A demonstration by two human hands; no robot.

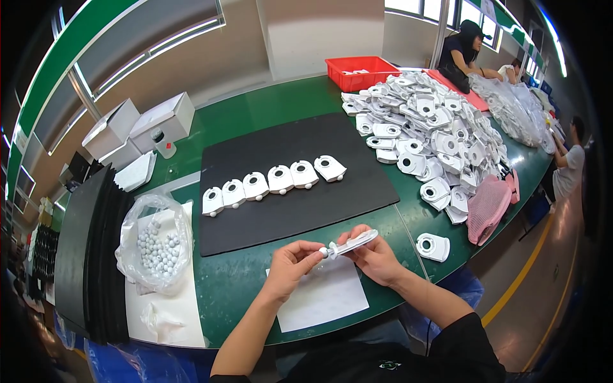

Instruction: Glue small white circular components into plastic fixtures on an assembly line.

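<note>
The left hand (pixel 290 260) pinches a small white ball (pixel 324 252) between thumb and fingertips and presses it against the end of a flat white plastic part (pixel 353 242), which the right hand (pixel 373 256) holds edge-on, closed around its far end so that the near tip points toward the ball. Both hands hover just above a white sheet of paper (pixel 322 295) at the near edge of the green surface (pixel 255 115), close to the body, where the fingers can work at short reach. Beyond them lies a black mat (pixel 287 210), and on it a tidy row of six like parts (pixel 271 182) lies flat, each overlapping or touching its neighbour, seemingly set apart from the loose stock. To the left, within easy reach of the left hand, an open clear plastic bag (pixel 153 242) holds many small white balls, resting on another white sheet. To the right, a big heap of the same white parts (pixel 434 134) spreads along the surface, with one single part (pixel 433 246) lying alone near the right hand and a pink mesh piece (pixel 488 207) beside the heap. Farther back stand a red bin (pixel 361 71) and white cardboard boxes (pixel 137 127), and other people work at the far end.
</note>
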